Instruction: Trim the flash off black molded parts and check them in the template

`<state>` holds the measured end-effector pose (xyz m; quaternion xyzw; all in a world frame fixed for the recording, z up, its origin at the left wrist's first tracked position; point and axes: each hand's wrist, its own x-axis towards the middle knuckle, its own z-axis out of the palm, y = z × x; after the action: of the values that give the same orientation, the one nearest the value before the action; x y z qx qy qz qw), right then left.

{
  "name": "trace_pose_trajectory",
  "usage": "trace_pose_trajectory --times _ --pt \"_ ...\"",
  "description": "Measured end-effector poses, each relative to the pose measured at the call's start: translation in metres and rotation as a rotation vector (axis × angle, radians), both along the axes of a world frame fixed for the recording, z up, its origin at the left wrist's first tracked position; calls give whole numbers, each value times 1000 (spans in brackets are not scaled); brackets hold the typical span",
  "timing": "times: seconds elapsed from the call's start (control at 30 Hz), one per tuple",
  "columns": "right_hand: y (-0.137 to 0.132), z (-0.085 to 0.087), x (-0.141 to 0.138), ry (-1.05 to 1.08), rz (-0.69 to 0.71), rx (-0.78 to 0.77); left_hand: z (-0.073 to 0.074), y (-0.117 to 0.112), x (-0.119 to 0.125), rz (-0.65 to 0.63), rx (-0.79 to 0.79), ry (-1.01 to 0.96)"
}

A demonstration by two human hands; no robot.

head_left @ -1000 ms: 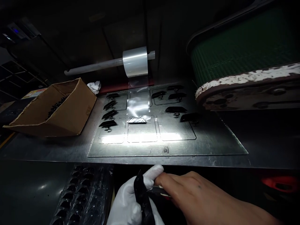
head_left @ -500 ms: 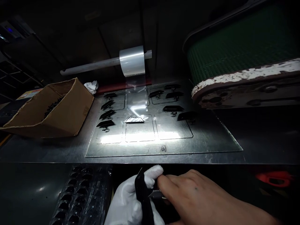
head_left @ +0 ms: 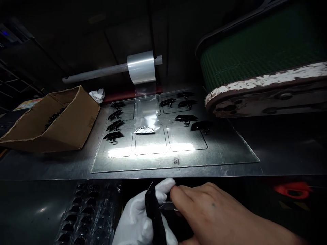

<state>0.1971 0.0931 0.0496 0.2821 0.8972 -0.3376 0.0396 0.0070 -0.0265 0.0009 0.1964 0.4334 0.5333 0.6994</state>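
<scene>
My left hand [head_left: 135,217], in a white glove, is low in the middle of the head view. Its fingers are wrapped round a slim black plastic part [head_left: 155,216], held nearly upright. My bare right hand [head_left: 201,211] is closed just to the right, thumb and forefinger pinching a small knife [head_left: 168,206]. The knife's pointed grey blade lies close against the part's right edge; whether it touches is unclear. The knife's handle is hidden in my fingers. Beyond the hands, several black trapezoid pieces with hooks [head_left: 187,118] lie on a clear sheet [head_left: 150,162].
A cardboard box [head_left: 84,119] with small black parts stands at left. A roll of clear film [head_left: 141,68] hangs on a rod, its strip reaching a film-covered piece [head_left: 144,130]. A blister tray [head_left: 87,214] is lower left, a green-sided machine [head_left: 255,58] right, a red-handled tool [head_left: 292,190] lower right.
The view has shifted slightly, so the bench scene sits a little further left. The blade has moved up a little along the black part. Both hands keep their grip.
</scene>
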Motion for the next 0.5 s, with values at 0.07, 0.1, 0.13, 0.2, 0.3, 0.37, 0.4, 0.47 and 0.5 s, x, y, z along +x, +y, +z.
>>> trace_pose_trajectory --times 0.07,0.1,0.13,0.2,0.3,0.37,0.4,0.47,0.5 --pt "0 0 0 4 -7 2 1 -1 0 1 -2 -16" --pt "0 -1 0 1 -4 -4 2 -1 0 -1 -1 -26" --pt "0 -1 0 -7 -3 -9 3 -1 0 -3 3 -37" --pt "-1 0 1 -24 9 -16 4 1 2 -3 12 -61" --pt "-2 1 2 -53 4 -16 4 8 7 8 14 -101" --pt "-1 1 2 -68 -5 -26 4 12 11 17 9 -124" --pt "-1 2 1 -77 -6 -37 4 14 13 21 6 -134" --pt "0 3 1 -97 -3 -60 4 16 15 25 1 -151" --pt "0 3 1 -109 -3 -66 5 16 16 25 -1 -156"
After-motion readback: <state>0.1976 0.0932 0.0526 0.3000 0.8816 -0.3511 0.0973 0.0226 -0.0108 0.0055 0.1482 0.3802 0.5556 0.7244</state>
